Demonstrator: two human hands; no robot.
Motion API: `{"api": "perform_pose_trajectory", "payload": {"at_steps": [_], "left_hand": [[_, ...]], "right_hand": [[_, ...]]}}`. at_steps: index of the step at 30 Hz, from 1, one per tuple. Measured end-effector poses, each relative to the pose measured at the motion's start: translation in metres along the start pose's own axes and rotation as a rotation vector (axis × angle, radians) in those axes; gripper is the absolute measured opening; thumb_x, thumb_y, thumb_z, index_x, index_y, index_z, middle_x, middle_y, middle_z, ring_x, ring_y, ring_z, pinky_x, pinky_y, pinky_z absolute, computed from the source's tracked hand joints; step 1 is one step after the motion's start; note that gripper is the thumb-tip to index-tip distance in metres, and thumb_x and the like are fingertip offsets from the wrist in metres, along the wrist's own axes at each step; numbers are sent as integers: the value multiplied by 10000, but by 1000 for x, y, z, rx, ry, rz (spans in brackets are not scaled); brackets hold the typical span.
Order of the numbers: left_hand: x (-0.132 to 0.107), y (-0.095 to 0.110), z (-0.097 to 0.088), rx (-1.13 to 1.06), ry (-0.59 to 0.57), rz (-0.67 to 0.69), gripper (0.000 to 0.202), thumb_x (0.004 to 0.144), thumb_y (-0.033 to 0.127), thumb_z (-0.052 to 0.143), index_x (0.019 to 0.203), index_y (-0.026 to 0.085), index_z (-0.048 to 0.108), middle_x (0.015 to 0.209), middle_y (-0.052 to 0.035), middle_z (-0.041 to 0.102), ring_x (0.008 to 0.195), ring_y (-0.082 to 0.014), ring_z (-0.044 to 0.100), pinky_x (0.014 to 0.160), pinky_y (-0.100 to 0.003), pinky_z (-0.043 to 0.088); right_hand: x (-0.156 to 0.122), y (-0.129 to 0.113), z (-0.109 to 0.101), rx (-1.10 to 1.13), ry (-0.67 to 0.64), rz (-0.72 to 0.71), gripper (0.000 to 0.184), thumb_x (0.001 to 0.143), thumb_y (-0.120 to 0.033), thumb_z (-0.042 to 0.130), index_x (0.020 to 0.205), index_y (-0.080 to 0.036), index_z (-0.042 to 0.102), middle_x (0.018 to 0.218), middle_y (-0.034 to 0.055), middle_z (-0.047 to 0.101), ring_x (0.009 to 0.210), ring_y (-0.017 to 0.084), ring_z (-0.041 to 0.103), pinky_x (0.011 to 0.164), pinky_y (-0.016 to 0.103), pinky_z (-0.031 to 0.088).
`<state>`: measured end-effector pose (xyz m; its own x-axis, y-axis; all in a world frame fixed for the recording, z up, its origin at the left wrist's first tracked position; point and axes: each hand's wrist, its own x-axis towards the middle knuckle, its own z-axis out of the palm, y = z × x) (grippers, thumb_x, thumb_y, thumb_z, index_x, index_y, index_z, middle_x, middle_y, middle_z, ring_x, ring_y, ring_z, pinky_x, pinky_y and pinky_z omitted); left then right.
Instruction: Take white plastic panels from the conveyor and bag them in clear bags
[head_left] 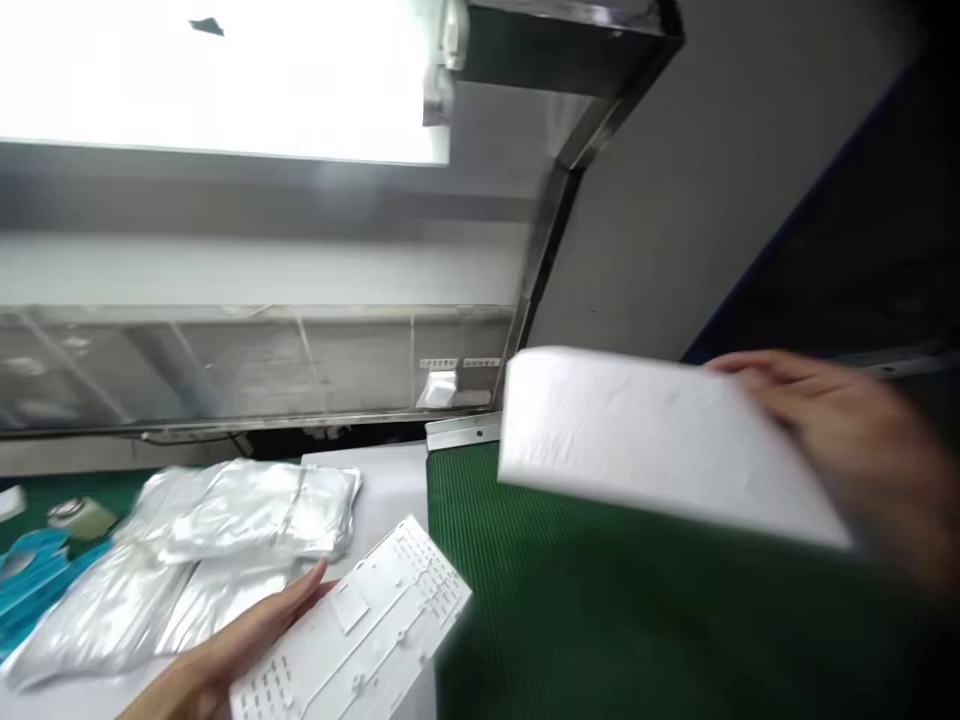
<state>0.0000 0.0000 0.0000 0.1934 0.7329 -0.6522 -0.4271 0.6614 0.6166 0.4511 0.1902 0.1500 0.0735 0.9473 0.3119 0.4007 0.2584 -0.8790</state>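
Observation:
In my left hand (240,640), at the bottom of the view, is a white plastic panel (367,630) with rows of small slots and raised ribs. The thumb lies along its upper edge; the other fingers are mostly hidden beneath. Over on the right, my right hand (832,430) grips the right end of a flat white sheet (645,440) with a faintly textured face. That sheet is held up over the green ribbed mat (510,600). Motion blurs the right hand and wrist. The panel and the sheet are apart.
Clear plastic bags (240,540) lie piled on a white surface (397,480) at left. Beside them are blue straps or clips (37,580) and a small yellowish roll (82,518). A bright lamp panel (225,80) and a metal frame post (551,235) stand above and behind.

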Motion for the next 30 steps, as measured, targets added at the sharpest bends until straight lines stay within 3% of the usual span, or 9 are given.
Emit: {"api": "perform_pose_trajectory", "payload": {"at_steps": [3, 5, 7, 9, 12, 14, 19, 25, 30], "left_hand": [[-24, 1, 0, -62, -264, -184, 604, 843, 586, 441, 1170, 96, 575, 953, -132, 686, 940, -311, 626, 816, -369, 482], [-41, -2, -6, -46, -334, -118, 603, 862, 578, 407, 1189, 97, 567, 1006, -125, 678, 1010, -308, 594, 871, -364, 453], [-63, -10, -20, -10, -382, -51, 588, 856, 572, 428, 1203, 118, 564, 1093, -120, 651, 1089, -315, 544, 944, -382, 399], [-86, -20, -39, 44, -385, 22, 547, 812, 532, 546, 1191, 140, 580, 1152, -112, 626, 1131, -317, 510, 983, -383, 365], [-119, -38, -65, 44, -393, 127, 584, 688, 413, 729, 1200, 178, 575, 1202, -111, 596, 1157, -344, 482, 976, -427, 375], [-133, -52, -81, -23, -389, 161, 631, 664, 383, 741, 1231, 191, 545, 1193, -121, 599, 1141, -366, 493, 960, -477, 385], [-142, -91, -122, -82, -106, 333, 581, 740, 446, 652, 1240, 178, 525, 1181, -116, 609, 1165, -350, 475, 1026, -471, 318], [-143, -133, -167, -91, 166, 494, 617, 731, 495, 660, 1227, 159, 512, 1229, -113, 573, 1220, -342, 409, 1053, -437, 297], [-158, -154, -196, -227, 176, 468, 594, 726, 488, 664, 1214, 187, 509, 1208, -103, 587, 1178, -344, 455, 1002, -427, 373]], "right_hand": [[-76, -53, 115, 90, -813, -30, 213, 861, -321, 512, 938, -191, 661, 881, 45, 675, 748, 144, 624, 637, 281, 483], [-123, -76, 178, 138, -1089, -126, 226, 895, -246, 450, 952, -187, 661, 939, 26, 669, 867, 145, 611, 758, 271, 476], [-159, -91, 223, 128, -1225, -212, 253, 907, -209, 412, 978, -190, 653, 964, 19, 666, 882, 135, 605, 777, 253, 467], [-185, -102, 251, 61, -1206, -323, 258, 906, -192, 401, 1000, -196, 642, 983, 22, 662, 893, 139, 596, 797, 262, 462], [-213, -114, 275, -55, -1014, -500, 244, 888, -170, 418, 1016, -200, 624, 992, 36, 649, 983, 175, 547, 895, 328, 420], [-230, -118, 283, -58, -879, -478, 247, 882, -190, 435, 1075, -213, 588, 1070, 45, 612, 1056, 189, 505, 938, 351, 394], [-298, -105, 300, 102, -428, 118, 267, 863, -400, 483, 1054, -222, 539, 1096, 48, 578, 1014, 190, 537, 895, 330, 425], [-420, -99, 367, 347, -550, 613, 449, 741, -568, 567, 907, -153, 612, 867, 59, 661, 836, 230, 598, 786, 333, 477], [-464, -114, 407, 388, -489, 758, 541, 691, -629, 580, 963, -163, 625, 857, 52, 690, 806, 239, 620, 724, 312, 495]]}}
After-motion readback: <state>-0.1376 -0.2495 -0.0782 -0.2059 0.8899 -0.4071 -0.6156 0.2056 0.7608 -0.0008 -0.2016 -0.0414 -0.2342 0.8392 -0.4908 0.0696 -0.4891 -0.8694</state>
